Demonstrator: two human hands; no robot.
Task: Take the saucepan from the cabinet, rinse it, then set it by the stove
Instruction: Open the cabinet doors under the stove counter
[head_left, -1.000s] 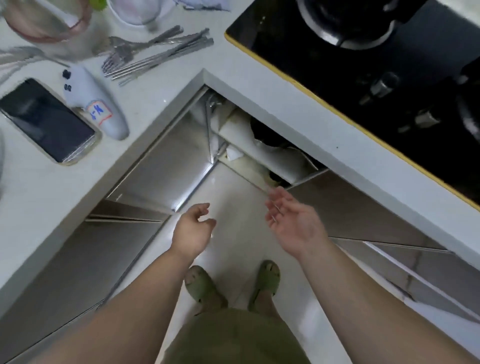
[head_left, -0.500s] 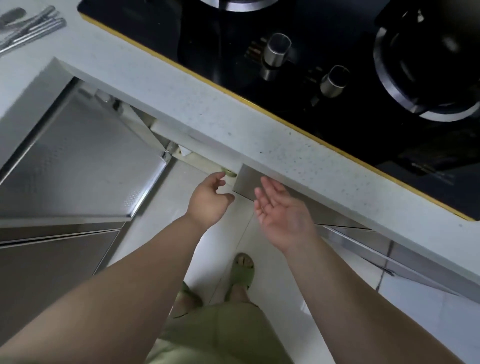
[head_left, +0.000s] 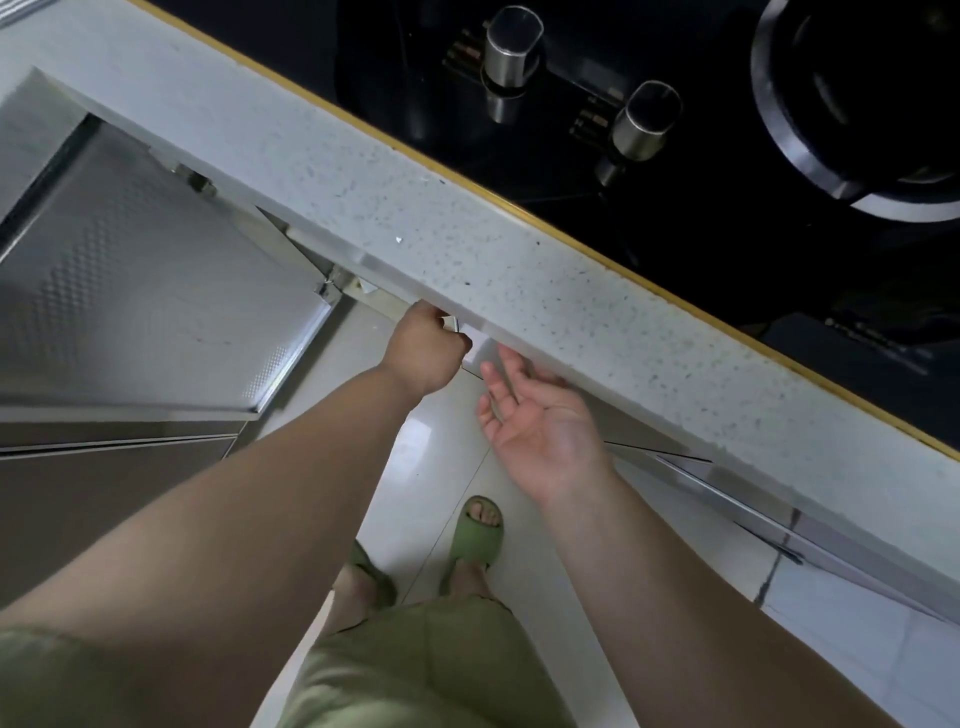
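Note:
No saucepan shows in the head view. My left hand (head_left: 423, 351) reaches under the speckled white counter edge (head_left: 467, 249), fingers curled round the top edge of a closed cabinet door (head_left: 480, 353) below the stove. My right hand (head_left: 535, 418) hovers just right of it, palm up, fingers relaxed and holding nothing, its fingertips near the counter's underside. The black glass stove (head_left: 701, 182) lies on the counter above, with two silver knobs (head_left: 511, 52) and a burner ring (head_left: 810, 145) at the top right.
An embossed steel cabinet door (head_left: 145, 291) stands swung open at the left, jutting over the floor. White floor tiles (head_left: 410, 457) and my feet in green slippers (head_left: 475, 535) lie below. More closed door fronts (head_left: 753, 512) run along under the counter to the right.
My view has swung right and closer to the stove. My left hand has risen to the counter's underside and curled onto the door edge; my right hand followed, staying open.

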